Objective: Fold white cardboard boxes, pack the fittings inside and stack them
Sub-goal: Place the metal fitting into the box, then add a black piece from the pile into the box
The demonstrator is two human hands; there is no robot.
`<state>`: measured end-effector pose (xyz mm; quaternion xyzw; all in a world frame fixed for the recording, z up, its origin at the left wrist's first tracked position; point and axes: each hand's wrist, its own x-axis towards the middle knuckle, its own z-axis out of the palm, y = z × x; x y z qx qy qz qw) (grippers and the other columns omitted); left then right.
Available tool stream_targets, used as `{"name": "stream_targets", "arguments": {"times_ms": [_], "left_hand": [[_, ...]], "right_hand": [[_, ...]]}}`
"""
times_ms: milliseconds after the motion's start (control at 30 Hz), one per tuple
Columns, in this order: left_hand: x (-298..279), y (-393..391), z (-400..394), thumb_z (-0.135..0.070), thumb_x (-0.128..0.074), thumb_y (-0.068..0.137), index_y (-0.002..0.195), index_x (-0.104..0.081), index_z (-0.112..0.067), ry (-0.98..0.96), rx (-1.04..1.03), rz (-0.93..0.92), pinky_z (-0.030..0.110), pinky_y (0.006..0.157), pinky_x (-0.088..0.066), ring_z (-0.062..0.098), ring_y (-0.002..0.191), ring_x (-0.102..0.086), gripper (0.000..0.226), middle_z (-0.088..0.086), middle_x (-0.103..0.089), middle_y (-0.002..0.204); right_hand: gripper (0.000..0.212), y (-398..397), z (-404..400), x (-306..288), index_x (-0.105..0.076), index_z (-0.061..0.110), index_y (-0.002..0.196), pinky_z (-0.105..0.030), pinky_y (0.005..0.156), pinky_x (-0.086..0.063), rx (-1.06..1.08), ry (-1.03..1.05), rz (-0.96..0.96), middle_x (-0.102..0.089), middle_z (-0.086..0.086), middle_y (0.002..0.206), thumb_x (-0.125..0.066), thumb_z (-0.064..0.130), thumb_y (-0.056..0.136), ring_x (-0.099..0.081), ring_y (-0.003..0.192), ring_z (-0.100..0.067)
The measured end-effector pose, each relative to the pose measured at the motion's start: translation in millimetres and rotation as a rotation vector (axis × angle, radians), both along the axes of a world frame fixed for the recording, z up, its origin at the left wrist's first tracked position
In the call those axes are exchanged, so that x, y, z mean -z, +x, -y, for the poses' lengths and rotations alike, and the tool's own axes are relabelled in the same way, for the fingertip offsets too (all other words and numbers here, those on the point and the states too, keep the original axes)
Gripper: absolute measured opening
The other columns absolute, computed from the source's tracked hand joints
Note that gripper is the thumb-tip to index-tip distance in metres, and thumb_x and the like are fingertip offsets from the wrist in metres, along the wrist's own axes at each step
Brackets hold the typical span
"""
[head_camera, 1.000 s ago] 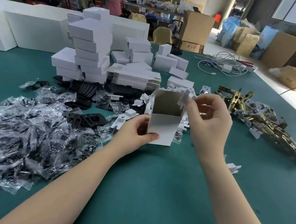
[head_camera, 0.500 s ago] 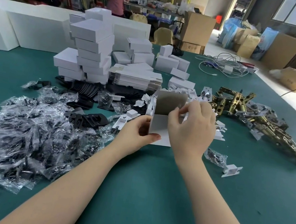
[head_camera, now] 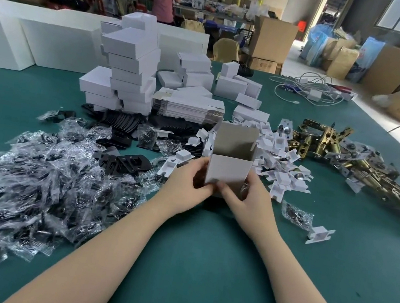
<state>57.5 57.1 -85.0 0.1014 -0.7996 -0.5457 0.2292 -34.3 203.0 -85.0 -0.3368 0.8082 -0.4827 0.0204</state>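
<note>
A small white cardboard box (head_camera: 228,170) stands upright in the middle of the green table (head_camera: 189,266), its top open and its far flap raised. My left hand (head_camera: 188,182) grips its lower left side. My right hand (head_camera: 246,196) grips its lower right corner, thumb on the front face. Behind it lies a stack of flat box blanks (head_camera: 189,109), and further back left rises a pile of folded white boxes (head_camera: 130,71). Brass fittings (head_camera: 343,157) lie to the right.
Clear bags of small parts (head_camera: 34,178) cover the left of the table. Black plastic plates (head_camera: 127,161) and white card inserts (head_camera: 276,157) lie around the box. One bag (head_camera: 295,215) and one insert (head_camera: 318,235) sit at the right. Cables (head_camera: 309,90) lie far back.
My right hand came down from the box's top flap to its lower right corner. The box now stands upright between both hands with its far flap raised.
</note>
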Motion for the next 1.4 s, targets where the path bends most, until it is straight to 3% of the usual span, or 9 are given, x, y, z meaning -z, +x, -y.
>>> {"name": "stream_targets", "arguments": {"times_ms": [100,267,500,633,867,1033,1233,1333,1400], "left_hand": [[-4,3,-6,-0.004,-0.051,0.075,0.144,-0.037,-0.034,0.072,-0.002,-0.073,0.017,0.092,-0.048,0.001,0.119,-0.057,0.077,-0.013,-0.060,0.129],[-45,-1,14,0.005,-0.050,0.086,0.141,-0.046,-0.025,0.021,-0.408,-0.273,0.006,0.091,-0.043,-0.008,0.111,-0.055,0.063,-0.014,-0.059,0.119],[-90,-4,126,0.000,-0.054,0.087,0.132,-0.060,-0.014,-0.668,-0.478,0.557,0.039,0.103,-0.045,0.031,0.118,-0.057,0.048,0.014,-0.059,0.133],[-79,8,156,-0.014,-0.051,0.094,0.140,-0.052,-0.016,-0.874,-0.420,0.862,0.047,0.094,-0.050,0.037,0.118,-0.054,0.046,0.017,-0.052,0.136],[-68,12,152,-0.017,-0.054,0.095,0.125,-0.064,-0.018,-1.021,-0.396,0.929,0.046,0.082,-0.056,0.034,0.099,-0.062,0.032,0.011,-0.062,0.119],[-83,12,158,0.006,-0.050,0.090,0.128,-0.064,-0.017,-0.856,-0.337,0.903,0.040,0.097,-0.050,0.028,0.115,-0.060,0.047,0.006,-0.064,0.129],[-101,10,148,-0.006,-0.059,0.087,0.127,-0.055,-0.012,-0.834,-0.304,0.837,0.033,0.079,-0.046,0.026,0.098,-0.057,0.041,0.006,-0.063,0.108],[-105,14,134,-0.026,-0.068,0.086,0.115,-0.062,-0.020,-0.779,-0.022,1.071,0.034,0.081,-0.056,0.021,0.097,-0.065,0.030,-0.001,-0.064,0.112],[-98,17,125,-0.043,-0.073,0.083,0.124,-0.056,-0.026,-0.833,0.116,1.248,0.037,0.095,-0.053,0.021,0.108,-0.062,0.048,-0.002,-0.059,0.125]], "right_hand": [[0.028,-2,-1,0,-0.053,0.048,0.100,-0.009,0.058,-0.038,0.010,-0.042,-0.001,-0.063,0.023,0.078,-0.073,0.043,0.082,-0.055,0.066,0.004],[0.025,0,-4,-2,-0.050,0.048,0.093,-0.012,0.056,-0.039,-0.022,-0.029,0.000,-0.058,0.035,0.076,-0.072,0.040,0.083,-0.053,0.061,-0.003],[0.023,-5,-6,-3,-0.053,0.049,0.096,-0.011,0.056,-0.039,-0.042,-0.004,0.049,-0.057,0.035,0.072,-0.071,0.044,0.083,-0.054,0.062,0.000],[0.021,-7,-4,-4,-0.052,0.049,0.094,-0.011,0.055,-0.038,-0.046,0.007,0.057,-0.057,0.035,0.074,-0.070,0.048,0.083,-0.054,0.064,0.002],[0.026,-10,-3,-2,-0.055,0.048,0.101,-0.019,0.059,-0.040,-0.040,0.010,0.089,-0.062,0.019,0.079,-0.069,0.053,0.081,-0.054,0.067,0.001],[0.021,-10,-3,-2,-0.052,0.052,0.094,-0.024,0.061,-0.042,-0.034,0.027,0.101,-0.061,0.028,0.079,-0.069,0.054,0.081,-0.055,0.068,0.001],[0.021,-10,-3,0,-0.055,0.048,0.093,-0.025,0.061,-0.044,-0.028,0.010,0.097,-0.062,0.017,0.077,-0.069,0.056,0.079,-0.053,0.068,-0.001],[0.020,-10,-3,0,-0.053,0.052,0.093,-0.025,0.064,-0.045,-0.033,0.012,0.104,-0.064,0.017,0.083,-0.069,0.055,0.080,-0.055,0.072,0.001],[0.021,-9,-4,1,-0.054,0.053,0.094,-0.024,0.064,-0.045,-0.036,0.005,0.115,-0.064,0.020,0.084,-0.069,0.056,0.079,-0.056,0.072,0.001]]}}
